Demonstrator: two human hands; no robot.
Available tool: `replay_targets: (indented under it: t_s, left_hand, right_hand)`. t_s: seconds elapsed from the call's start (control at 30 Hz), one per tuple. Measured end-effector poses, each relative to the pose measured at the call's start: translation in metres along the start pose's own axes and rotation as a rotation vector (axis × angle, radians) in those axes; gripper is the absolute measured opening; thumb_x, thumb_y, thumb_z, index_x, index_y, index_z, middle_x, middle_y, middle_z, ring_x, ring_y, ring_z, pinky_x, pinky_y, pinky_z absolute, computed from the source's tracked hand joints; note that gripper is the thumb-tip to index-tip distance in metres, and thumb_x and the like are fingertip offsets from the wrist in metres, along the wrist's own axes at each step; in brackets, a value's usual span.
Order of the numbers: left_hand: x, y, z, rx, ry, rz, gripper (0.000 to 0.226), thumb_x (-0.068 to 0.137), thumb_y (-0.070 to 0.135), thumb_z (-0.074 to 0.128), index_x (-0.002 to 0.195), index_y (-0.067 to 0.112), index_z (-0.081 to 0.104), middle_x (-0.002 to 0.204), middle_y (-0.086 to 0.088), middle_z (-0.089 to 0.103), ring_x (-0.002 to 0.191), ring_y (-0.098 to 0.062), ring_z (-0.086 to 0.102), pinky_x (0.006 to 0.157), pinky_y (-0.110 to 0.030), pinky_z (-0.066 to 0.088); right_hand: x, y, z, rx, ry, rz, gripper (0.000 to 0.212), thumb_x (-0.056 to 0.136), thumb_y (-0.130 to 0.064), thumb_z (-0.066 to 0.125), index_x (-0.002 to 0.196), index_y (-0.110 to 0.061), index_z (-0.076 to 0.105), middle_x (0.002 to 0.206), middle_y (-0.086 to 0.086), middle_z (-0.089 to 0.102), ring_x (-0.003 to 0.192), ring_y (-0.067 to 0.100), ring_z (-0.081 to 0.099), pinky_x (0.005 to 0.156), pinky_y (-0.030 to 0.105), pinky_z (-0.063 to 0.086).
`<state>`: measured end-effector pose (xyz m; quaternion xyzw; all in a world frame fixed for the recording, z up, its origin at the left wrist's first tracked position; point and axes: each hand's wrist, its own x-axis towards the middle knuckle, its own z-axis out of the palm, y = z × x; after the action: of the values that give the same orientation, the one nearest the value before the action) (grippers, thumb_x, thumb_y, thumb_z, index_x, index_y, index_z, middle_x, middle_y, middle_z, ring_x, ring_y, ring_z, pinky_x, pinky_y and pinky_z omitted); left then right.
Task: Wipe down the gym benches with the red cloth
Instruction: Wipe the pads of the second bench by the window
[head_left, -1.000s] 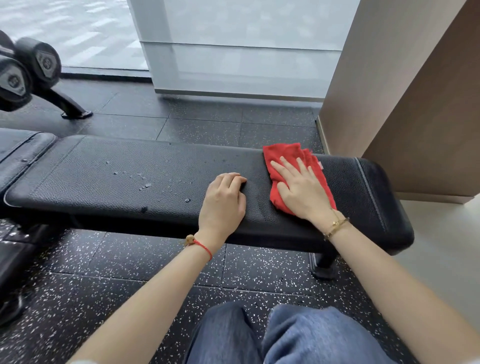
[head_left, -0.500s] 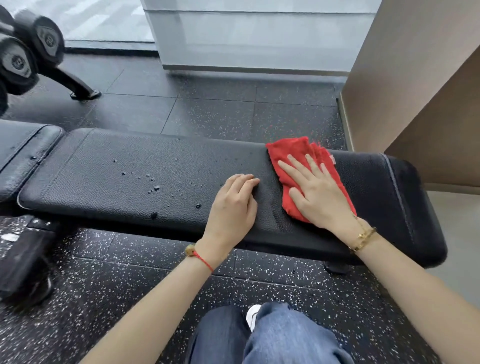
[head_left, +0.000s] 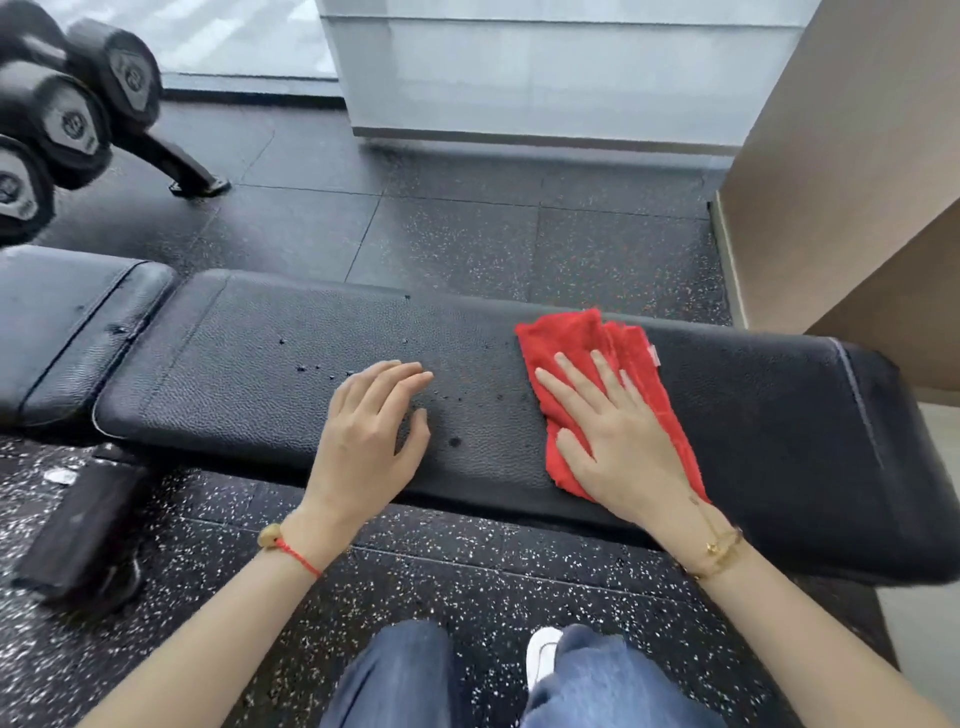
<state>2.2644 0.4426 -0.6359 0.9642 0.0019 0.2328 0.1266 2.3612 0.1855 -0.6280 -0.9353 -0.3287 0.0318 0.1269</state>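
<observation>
Red cloth (head_left: 587, 353), fuzzy, lies under flat right hand (head_left: 621, 447) on pebbled bench (head_left: 291, 364).

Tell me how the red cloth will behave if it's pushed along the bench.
The red cloth looks soft and bunched, so it will probably fold rather than slide stiffly. Flat under the right hand, it should drag across the grainy bench with some friction, likely soaking up the droplets.

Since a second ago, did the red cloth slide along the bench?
Yes: the red cloth slid left along the bench, away from the stitched seam near its right end.
</observation>
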Motion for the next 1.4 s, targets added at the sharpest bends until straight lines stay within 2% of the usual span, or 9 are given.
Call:
replay_targets:
  t_s: [0.1, 0.27, 0.43, 0.53, 0.77, 0.9, 1.07, 1.3, 1.4]
  left_hand:
    - [-0.015, -0.040, -0.005, 0.039, 0.024, 0.031, 0.034, 0.095, 0.021, 0.053, 0.126, 0.010, 0.061, 0.132, -0.004, 0.061, 0.129, -0.025, 0.051, 0.111, -0.045, 0.038]
    - [-0.025, -0.084, -0.015, 0.054, 0.041, 0.012, 0.038, 0.094, 0.027, 0.049, 0.127, 0.011, 0.060, 0.131, -0.004, 0.061, 0.128, -0.025, 0.050, 0.112, -0.042, 0.035]
    - [-0.024, -0.097, -0.017, 0.022, 0.010, -0.016, 0.040, 0.093, 0.030, 0.047, 0.127, 0.014, 0.060, 0.131, -0.002, 0.060, 0.128, -0.024, 0.049, 0.112, -0.041, 0.034]
    - [-0.025, -0.101, -0.015, 0.000, -0.008, -0.042, 0.041, 0.092, 0.030, 0.046, 0.126, 0.013, 0.060, 0.132, -0.002, 0.060, 0.128, -0.025, 0.049, 0.111, -0.044, 0.035]
    - [-0.026, -0.104, -0.006, 0.031, 0.031, -0.031, 0.039, 0.091, 0.028, 0.047, 0.125, 0.014, 0.060, 0.131, -0.001, 0.060, 0.125, -0.024, 0.050, 0.110, -0.042, 0.035]
    - [-0.026, -0.107, -0.003, 0.030, 0.046, -0.027, 0.039, 0.090, 0.029, 0.046, 0.124, 0.015, 0.060, 0.130, 0.000, 0.060, 0.125, -0.022, 0.050, 0.110, -0.041, 0.034]
    - [-0.026, -0.110, -0.002, 0.033, 0.048, -0.023, 0.039, 0.090, 0.029, 0.047, 0.125, 0.017, 0.060, 0.130, 0.002, 0.060, 0.124, -0.021, 0.050, 0.110, -0.040, 0.034]
    - [-0.026, -0.109, -0.003, 0.023, 0.074, -0.016, 0.039, 0.089, 0.028, 0.047, 0.123, 0.017, 0.061, 0.128, 0.002, 0.060, 0.122, -0.021, 0.051, 0.109, -0.039, 0.033]
    - [-0.027, -0.109, -0.003, 0.023, 0.075, -0.020, 0.039, 0.089, 0.028, 0.047, 0.123, 0.017, 0.061, 0.128, 0.002, 0.060, 0.120, -0.021, 0.051, 0.108, -0.039, 0.034]
  right_hand:
    - [0.000, 0.007, 0.003, -0.012, 0.040, 0.035, 0.061, 0.088, -0.042, 0.031, 0.149, -0.040, 0.026, 0.159, -0.016, 0.019, 0.150, 0.020, 0.010, 0.123, 0.039, 0.008]
    - [0.057, -0.023, 0.013, -0.005, 0.104, 0.272, 0.054, 0.098, -0.031, 0.036, 0.151, -0.034, 0.025, 0.161, -0.009, 0.016, 0.150, 0.026, 0.007, 0.122, 0.042, 0.002]
    - [0.055, -0.098, 0.033, -0.001, 0.047, 0.081, 0.056, 0.095, -0.033, 0.036, 0.150, -0.036, 0.026, 0.160, -0.011, 0.016, 0.150, 0.024, 0.006, 0.123, 0.042, 0.003]
    - [0.028, -0.098, 0.032, -0.009, 0.040, 0.054, 0.058, 0.093, -0.035, 0.037, 0.149, -0.039, 0.026, 0.160, -0.015, 0.018, 0.150, 0.022, 0.008, 0.123, 0.042, 0.006]
    - [0.070, -0.067, 0.019, -0.035, 0.082, 0.420, 0.053, 0.099, -0.035, 0.032, 0.151, -0.035, 0.022, 0.162, -0.009, 0.011, 0.150, 0.030, 0.005, 0.122, 0.045, 0.001]
    - [0.090, -0.113, 0.033, -0.049, 0.070, 0.262, 0.054, 0.098, -0.036, 0.033, 0.151, -0.034, 0.023, 0.162, -0.008, 0.013, 0.150, 0.029, 0.006, 0.122, 0.045, 0.002]
    - [0.035, -0.126, 0.038, -0.040, 0.050, 0.021, 0.058, 0.093, -0.034, 0.037, 0.149, -0.039, 0.026, 0.160, -0.014, 0.018, 0.150, 0.023, 0.009, 0.122, 0.042, 0.008]
    - [0.055, -0.065, 0.018, -0.026, 0.097, 0.405, 0.053, 0.098, -0.032, 0.036, 0.150, -0.037, 0.025, 0.161, -0.010, 0.015, 0.149, 0.029, 0.008, 0.122, 0.046, 0.005]
    - [0.087, -0.093, 0.027, -0.032, 0.097, 0.388, 0.053, 0.098, -0.035, 0.032, 0.151, -0.036, 0.023, 0.162, -0.009, 0.012, 0.150, 0.030, 0.004, 0.122, 0.045, 0.001]
